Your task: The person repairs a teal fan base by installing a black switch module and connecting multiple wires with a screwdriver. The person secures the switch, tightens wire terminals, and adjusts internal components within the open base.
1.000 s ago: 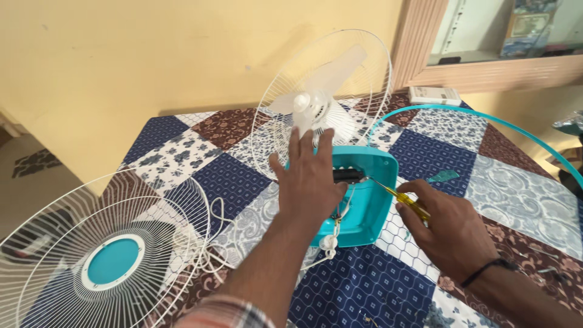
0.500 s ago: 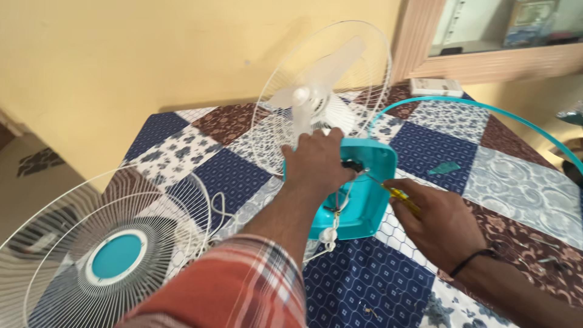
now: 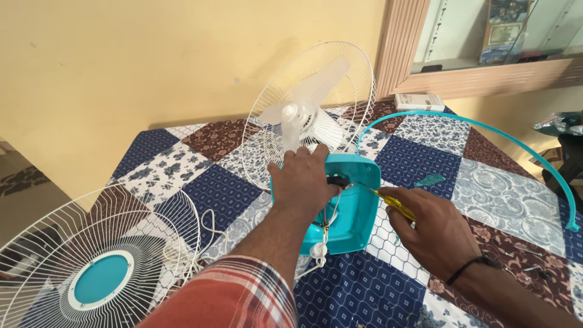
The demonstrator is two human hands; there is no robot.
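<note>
A white table fan lies on a patchwork-covered table, its teal base [image 3: 355, 209] turned up toward me. My left hand [image 3: 302, 182] rests flat on the base's left side, fingers spread toward the fan head. In my right hand [image 3: 432, 229] is a yellow-handled screwdriver [image 3: 388, 200], its tip pointing into a dark part near the top of the base. Behind the base stand the rear wire guard [image 3: 358, 79] and the translucent white blades [image 3: 306, 100]. A white cord [image 3: 319, 246] hangs from the base.
The detached front wire guard with a teal centre disc [image 3: 100, 278] lies at lower left. A teal plastic rim ring [image 3: 522, 146] arcs across the right side of the quilt [image 3: 425, 158]. A white box [image 3: 419, 101] sits near the wooden ledge.
My left hand has stayed pressed on the base while my view shifted slightly. My right hand keeps the screwdriver at the same spot.
</note>
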